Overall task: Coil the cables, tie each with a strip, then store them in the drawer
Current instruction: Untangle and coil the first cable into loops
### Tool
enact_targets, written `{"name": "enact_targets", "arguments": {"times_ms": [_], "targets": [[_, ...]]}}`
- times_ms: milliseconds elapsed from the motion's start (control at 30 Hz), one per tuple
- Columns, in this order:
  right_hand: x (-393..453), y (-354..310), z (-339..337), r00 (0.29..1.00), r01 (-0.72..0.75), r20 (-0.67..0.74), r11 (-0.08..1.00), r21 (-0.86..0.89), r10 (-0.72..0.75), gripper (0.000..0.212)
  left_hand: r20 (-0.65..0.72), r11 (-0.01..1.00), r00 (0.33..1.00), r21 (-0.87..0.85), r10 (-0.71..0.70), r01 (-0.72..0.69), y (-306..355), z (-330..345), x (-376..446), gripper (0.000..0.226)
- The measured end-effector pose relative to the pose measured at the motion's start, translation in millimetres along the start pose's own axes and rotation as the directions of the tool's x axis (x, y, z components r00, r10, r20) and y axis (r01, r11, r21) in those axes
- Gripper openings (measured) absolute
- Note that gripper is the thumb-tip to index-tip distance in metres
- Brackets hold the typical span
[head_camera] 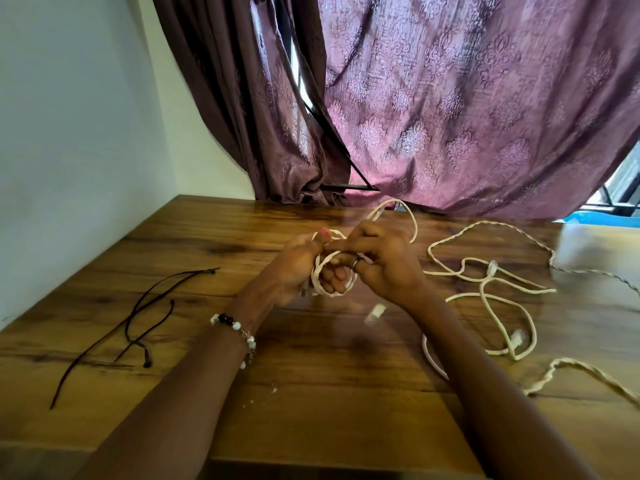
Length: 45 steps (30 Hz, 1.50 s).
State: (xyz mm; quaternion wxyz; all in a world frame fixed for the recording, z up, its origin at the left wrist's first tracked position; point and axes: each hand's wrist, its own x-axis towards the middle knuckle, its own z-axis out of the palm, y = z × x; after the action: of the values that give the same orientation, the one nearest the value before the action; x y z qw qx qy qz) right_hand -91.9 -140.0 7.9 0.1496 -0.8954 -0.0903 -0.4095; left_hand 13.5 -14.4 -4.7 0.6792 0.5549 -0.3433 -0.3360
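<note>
Together, both hands (pixel 294 265) (pixel 384 261) grip a coiled white cable (pixel 320 284).

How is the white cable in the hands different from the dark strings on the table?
The white cable is pale and thicker; the dark strips are thin and nearly black. The cable is wound into loops, held by the left hand and right hand; the strips lie loose and untouched. Both are long and bendy.

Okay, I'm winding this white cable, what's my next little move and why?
Probably wrap one more loop: your left hand holds a small coil, your right hand pinches the white cable, and slack trails behind. The dark strips lie untouched.
</note>
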Motion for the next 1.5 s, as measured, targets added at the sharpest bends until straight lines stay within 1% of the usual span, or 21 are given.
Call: {"name": "enact_targets", "arguments": {"times_ms": [67,167,267,367,433,467,533,567,667,733,800,833,900,967,1067,1167,1267,1367,1400,1433,1500], "targets": [[0.6,3.5,-2.1,0.993,-0.109,-0.038,0.99,0.084,0.112,0.024,0.051,0.999,0.999,0.048,-0.014,0.012,-1.2,-0.6,-0.2,0.054],[0.8,5.0,-5.0,0.955,-0.288,-0.009,0.935,0.207,0.296,0.026,0.173,0.999,0.984,0.03,-0.041,0.036,-0.8,-2.1,0.0,0.057],[1.2,5.4,-8.3,0.895,-0.41,0.034,0.791,0.455,0.445,0.024,0.285,0.996,0.955,-0.007,-0.083,0.089,2.7,-4.7,-2.6,0.054],[1.9,6.6,-6.6,0.846,-0.411,0.03,0.616,0.672,0.532,0.019,0.304,0.995,0.948,0.006,-0.097,0.1,4.6,-7.8,-6.2,0.044],[1.8,4.8,-3.7,0.82,-0.383,-0.013,0.566,0.73,0.572,0.016,0.304,0.995,0.95,-0.035,-0.076,0.09,3.8,-7.4,-7.0,0.035],[1.5,4.2,-0.4,0.809,-0.371,-0.038,0.558,0.742,0.587,0.014,0.295,0.991,0.953,-0.093,-0.067,0.098,2.9,-6.5,-6.8,0.033],[0.7,2.1,9.9,0.811,-0.35,-0.093,0.606,0.714,0.578,0.011,0.272,0.96,0.961,-0.251,-0.056,0.126,1.7,-3.5,-5.3,0.034],[-0.7,2.0,16.3,0.829,-0.347,-0.115,0.665,0.661,0.547,0.007,0.262,0.936,0.964,-0.324,-0.047,0.134,1.7,-1.6,-4.6,0.036],[-5.7,3.1,30.0,0.913,-0.314,-0.112,0.851,0.422,0.392,0.024,0.223,0.885,0.975,-0.452,-0.012,0.114,0.6,0.4,-2.1,0.042],[-6.6,4.6,33.0,0.952,-0.254,-0.072,0.902,0.349,0.297,0.026,0.206,0.863,0.978,-0.496,0.007,0.098,-0.1,-1.6,-0.6,0.047],[-7.1,6.9,34.6,0.967,-0.232,-0.016,0.904,0.36,0.255,0.024,0.212,0.841,0.977,-0.53,0.009,0.107,-0.4,-3.5,0.1,0.052],[-7.3,7.4,34.2,0.967,-0.239,0.02,0.885,0.4,0.252,0.023,0.215,0.836,0.977,-0.538,0.007,0.112,-0.4,-4.0,0.5,0.053],[-7.5,11.2,32.1,0.952,-0.3,0.116,0.796,0.527,0.282,0.024,0.201,0.835,0.98,-0.538,-0.001,0.112,-0.7,-2.7,2.2,0.057],[-6.0,15.1,29.2,0.932,-0.355,0.169,0.715,0.602,0.32,0.03,0.145,0.846,0.989,-0.522,-0.039,0.11,-1.5,-1.1,4.8,0.062],[-4.5,14.1,31.2,0.909,-0.382,0.13,0.666,0.641,0.396,0.034,-0.007,0.875,0.994,-0.476,-0.109,0.093,-2.9,-2.9,8.2,0.052],[-5.7,6.3,35.9,0.872,-0.405,0.113,0.571,0.714,0.477,0.027,-0.097,0.903,0.986,-0.423,-0.133,0.08,-4.3,-2.5,8.4,0.045],[-5.4,-0.7,37.1,0.821,-0.384,0.107,0.405,0.83,0.561,0.024,-0.121,0.905,0.984,-0.42,-0.127,0.065,-4.3,-1.0,7.7,0.041],[-2.1,-10.2,38.9,0.748,-0.388,0.2,0.173,0.905,0.632,0.031,-0.1,0.887,0.984,-0.453,-0.147,0.087,-4.2,-1.1,8.4,0.047],[-1.0,-12.3,39.6,0.725,-0.403,0.227,0.133,0.906,0.65,0.034,-0.091,0.875,0.982,-0.472,-0.166,0.104,-4.9,-1.2,8.8,0.05],[-0.1,-13.8,40.3,0.714,-0.419,0.238,0.13,0.899,0.659,0.036,-0.093,0.866,0.978,-0.485,-0.186,0.119,-5.5,-1.0,8.9,0.053],[1.1,-15.8,42.6,0.72,-0.44,0.23,0.175,0.881,0.655,0.039,-0.113,0.866,0.972,-0.483,-0.207,0.128,-5.8,-1.2,8.6,0.057]]}}
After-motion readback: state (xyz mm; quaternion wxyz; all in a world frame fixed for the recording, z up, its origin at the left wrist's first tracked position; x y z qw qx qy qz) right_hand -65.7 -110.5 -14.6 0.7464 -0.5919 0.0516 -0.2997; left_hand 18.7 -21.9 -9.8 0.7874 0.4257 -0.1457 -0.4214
